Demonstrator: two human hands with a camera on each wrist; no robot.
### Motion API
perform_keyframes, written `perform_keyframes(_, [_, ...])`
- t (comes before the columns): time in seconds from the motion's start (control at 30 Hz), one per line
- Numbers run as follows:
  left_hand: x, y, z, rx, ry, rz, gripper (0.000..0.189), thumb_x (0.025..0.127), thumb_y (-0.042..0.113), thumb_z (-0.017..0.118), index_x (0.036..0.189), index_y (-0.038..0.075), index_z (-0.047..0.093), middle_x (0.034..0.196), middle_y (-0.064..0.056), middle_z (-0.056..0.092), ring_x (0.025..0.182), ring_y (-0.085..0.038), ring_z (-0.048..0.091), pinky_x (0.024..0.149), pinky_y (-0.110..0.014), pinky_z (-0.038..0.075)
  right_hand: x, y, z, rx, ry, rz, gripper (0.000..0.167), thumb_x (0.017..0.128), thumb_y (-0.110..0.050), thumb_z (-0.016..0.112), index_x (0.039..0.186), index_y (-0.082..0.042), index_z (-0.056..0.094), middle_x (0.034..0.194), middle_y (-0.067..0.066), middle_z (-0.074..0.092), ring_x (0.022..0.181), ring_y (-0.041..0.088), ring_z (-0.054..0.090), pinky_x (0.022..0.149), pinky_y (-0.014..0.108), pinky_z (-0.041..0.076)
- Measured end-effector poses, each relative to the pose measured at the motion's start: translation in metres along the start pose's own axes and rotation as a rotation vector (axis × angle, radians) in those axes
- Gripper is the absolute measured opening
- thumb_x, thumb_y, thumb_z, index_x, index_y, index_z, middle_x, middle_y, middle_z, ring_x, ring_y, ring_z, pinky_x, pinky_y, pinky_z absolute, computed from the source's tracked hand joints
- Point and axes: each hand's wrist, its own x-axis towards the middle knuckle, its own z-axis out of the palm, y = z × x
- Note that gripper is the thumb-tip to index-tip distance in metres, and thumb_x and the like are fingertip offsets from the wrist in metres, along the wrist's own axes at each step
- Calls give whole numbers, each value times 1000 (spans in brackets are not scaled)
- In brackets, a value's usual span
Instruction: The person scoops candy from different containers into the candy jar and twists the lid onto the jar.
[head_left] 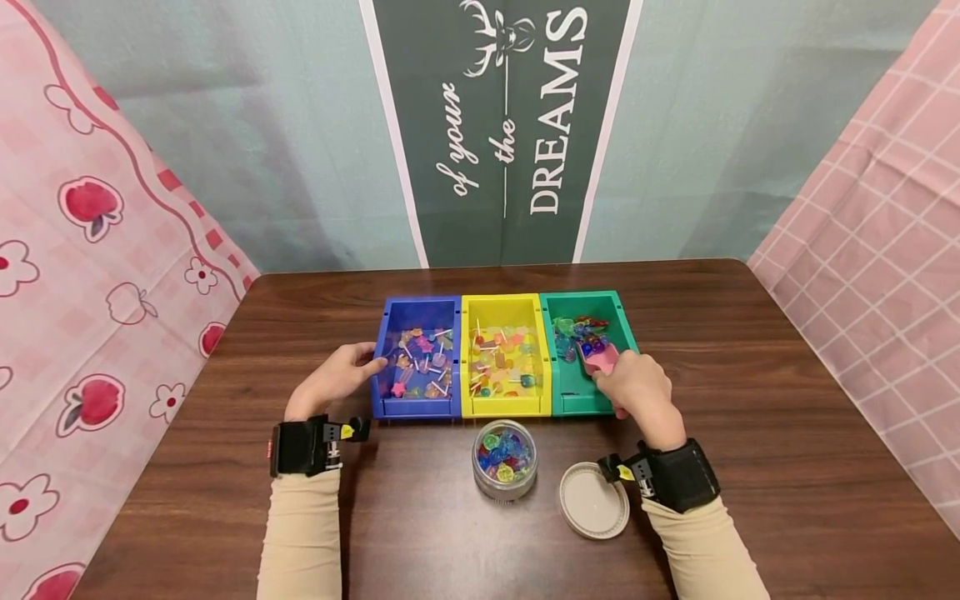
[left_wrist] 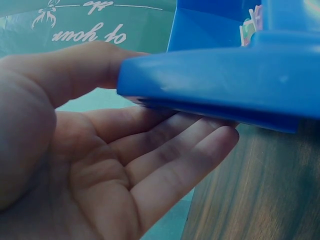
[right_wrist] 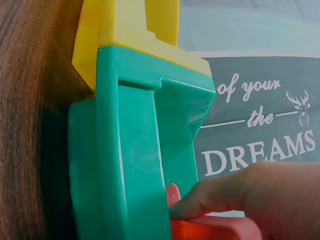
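My left hand grips the left side of the blue bin, which holds small lollipop-shaped and star charms. In the left wrist view its thumb lies against the bin's wall, with the other fingers beneath the rim. My right hand holds a small pink scoop by its handle, inside the green bin. Blue and purple clear beads lie at the scoop's front, and more green, blue and red ones lie behind it. The right wrist view hides the scoop's bowl.
Between the other two bins stands a yellow bin of mixed charms. A clear jar of colored beads stands in front of it, and a round whitish lid lies to the jar's right on the brown wooden table.
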Motion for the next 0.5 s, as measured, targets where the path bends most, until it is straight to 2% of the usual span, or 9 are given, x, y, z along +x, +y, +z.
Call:
perform_keyframes(0.3, [0, 0, 0, -15, -4, -11, 45, 103, 19, 42, 139, -9, 42, 125, -27, 61, 106, -29, 59, 104, -54, 44, 1, 3, -2, 18, -19, -34, 34, 93, -25, 52, 72, 0, 57, 45, 4, 55, 49, 22, 62, 46, 26, 39])
perform_keyframes(0.5, [-1, 1, 0, -21, -5, -19, 46, 103, 19, 42, 140, -9, 41, 126, -28, 60, 110, -31, 59, 106, -55, 43, -1, 3, -3, 12, 5, -45, 38, 93, -27, 51, 67, -1, 58, 46, 4, 55, 49, 20, 55, 44, 26, 38])
